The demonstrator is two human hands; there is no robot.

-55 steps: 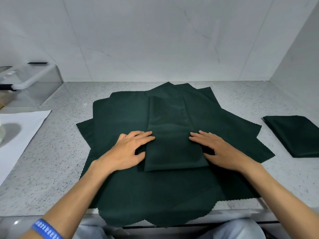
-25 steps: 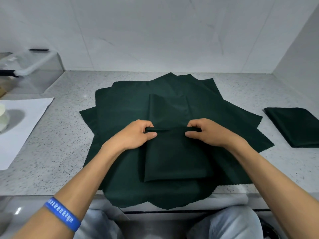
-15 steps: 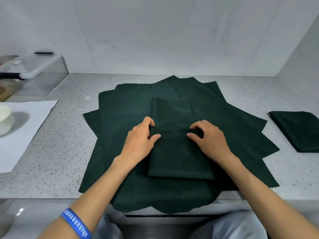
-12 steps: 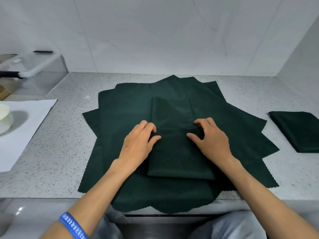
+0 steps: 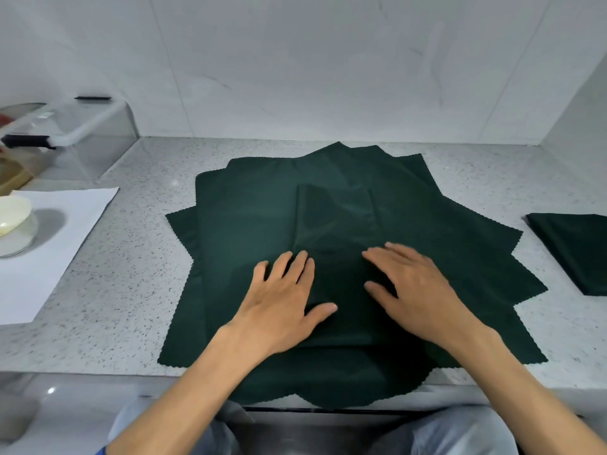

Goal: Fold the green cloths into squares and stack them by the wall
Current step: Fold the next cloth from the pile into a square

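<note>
a speckled grey surface [image 5: 124,290] seen from above, backed by a pale tiled wall [image 5: 295,67]. at the far left, a clear plastic container [image 5: 75,136] with a white rim and black clips stands against the wall. in front of it lies a white sheet of paper [image 5: 49,251], and on the sheet's left edge sits a small glass jar with a cream lid [image 5: 13,224], partly cut off by the frame. in the middle, a fanned pile of unfolded dark green cloths [image 5: 249,211] with zigzag edges spreads across the surface, its near edge hanging over the front. on top of the pile lies a narrow folded green cloth [image 5: 335,224], a long strip running from near the person toward the wall. the left hand [image 5: 282,303] lies palm down on the strip's left edge, fingers [image 5: 302,264] straight and spread a little, thumb stretched out across the cloth; it presses flat and grips nothing. just to its right, the right hand [image 5: 417,290] lies palm down on the strip's right edge, fingers [image 5: 391,254] straight and slightly blurred, thumb out toward the left hand; it too presses flat without gripping. the two hands are close but apart. at the far right, well apart from the pile, a finished folded green square [image 5: 578,251] lies near the side wall, partly cut off by the frame.
</note>
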